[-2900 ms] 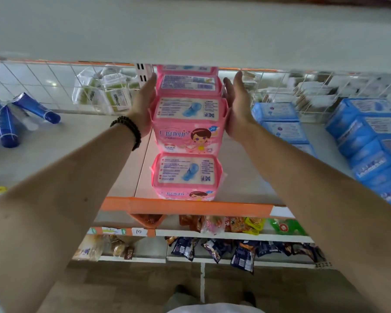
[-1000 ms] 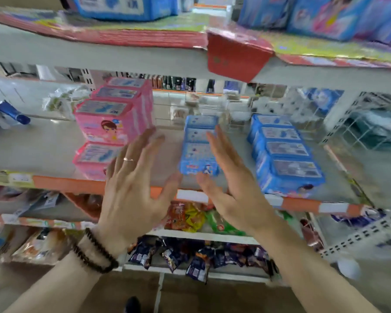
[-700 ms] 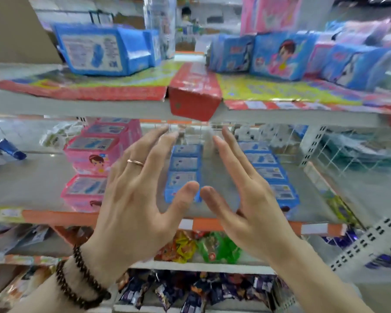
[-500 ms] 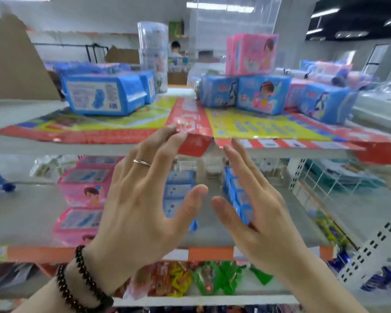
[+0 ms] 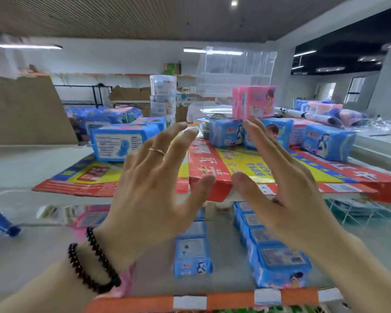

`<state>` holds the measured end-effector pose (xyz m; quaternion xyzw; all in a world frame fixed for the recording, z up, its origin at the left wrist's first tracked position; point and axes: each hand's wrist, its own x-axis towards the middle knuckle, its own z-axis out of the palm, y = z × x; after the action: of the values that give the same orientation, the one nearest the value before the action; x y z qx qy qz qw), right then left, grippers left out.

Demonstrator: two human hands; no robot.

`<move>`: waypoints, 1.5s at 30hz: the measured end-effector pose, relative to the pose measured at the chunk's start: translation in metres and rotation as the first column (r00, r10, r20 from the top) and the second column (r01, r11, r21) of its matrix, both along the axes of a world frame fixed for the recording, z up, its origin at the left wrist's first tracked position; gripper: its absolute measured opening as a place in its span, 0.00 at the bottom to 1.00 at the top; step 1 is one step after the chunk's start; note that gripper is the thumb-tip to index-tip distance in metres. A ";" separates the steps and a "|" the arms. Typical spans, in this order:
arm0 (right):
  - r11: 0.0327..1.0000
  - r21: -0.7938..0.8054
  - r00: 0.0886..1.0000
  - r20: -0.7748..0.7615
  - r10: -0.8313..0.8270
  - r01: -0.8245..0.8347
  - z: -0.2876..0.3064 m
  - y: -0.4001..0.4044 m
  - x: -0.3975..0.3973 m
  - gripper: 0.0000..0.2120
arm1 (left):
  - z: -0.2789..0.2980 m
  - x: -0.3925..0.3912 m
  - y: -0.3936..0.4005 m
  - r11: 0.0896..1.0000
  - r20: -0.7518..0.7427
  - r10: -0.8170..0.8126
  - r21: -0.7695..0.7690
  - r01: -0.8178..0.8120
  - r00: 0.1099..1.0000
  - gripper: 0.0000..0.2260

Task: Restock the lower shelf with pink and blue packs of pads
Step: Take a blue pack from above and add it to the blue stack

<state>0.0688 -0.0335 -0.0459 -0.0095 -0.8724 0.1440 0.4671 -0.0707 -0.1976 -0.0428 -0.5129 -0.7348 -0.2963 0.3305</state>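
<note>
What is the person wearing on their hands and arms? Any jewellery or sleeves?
The left hand has a thin gold-coloured ring on one finger, and its wrist carries a dark round-bead bracelet wrapped in two loops. The right hand shows no ring or bracelet. Both forearms are bare, with no sleeves in view.

Large storeroom with pale walls and a ribbed ceiling.
A clear acrylic box stands mid-room. Left of it, fluorescent tube lights glow on the white wall, above cardboard boxes and a black metal rack. Right of it, a dark recessed ceiling and windows.
</note>
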 end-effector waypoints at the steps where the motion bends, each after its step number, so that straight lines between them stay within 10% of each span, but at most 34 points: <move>1: 1.000 -0.002 1.000 0.011 -0.011 0.011 0.004 -0.001 -0.005 0.33 | 0.003 -0.005 -0.003 1.000 0.001 0.007 -0.009 -0.007 1.000 0.31; 25: 0.982 0.089 0.900 0.392 -0.188 0.166 0.069 -0.013 -0.191 0.33 | 0.061 -0.221 -0.062 0.906 0.208 0.377 -0.283 -0.314 0.902 0.27; 38: 0.840 -0.391 0.712 0.703 0.009 0.376 0.064 -0.012 -0.268 0.33 | 0.056 -0.254 -0.008 0.921 0.728 0.370 -0.369 -0.125 0.577 0.26; 45: 0.738 -0.593 0.764 0.622 0.168 0.321 0.064 -0.019 -0.266 0.23 | 0.060 -0.245 -0.004 0.958 0.793 0.285 -0.241 -0.153 0.538 0.30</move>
<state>-0.1974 -0.0525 0.0183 -0.2633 -0.8640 0.4144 0.1113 -0.3153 -0.2012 0.0175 -0.2422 -0.8810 -0.4031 -0.0514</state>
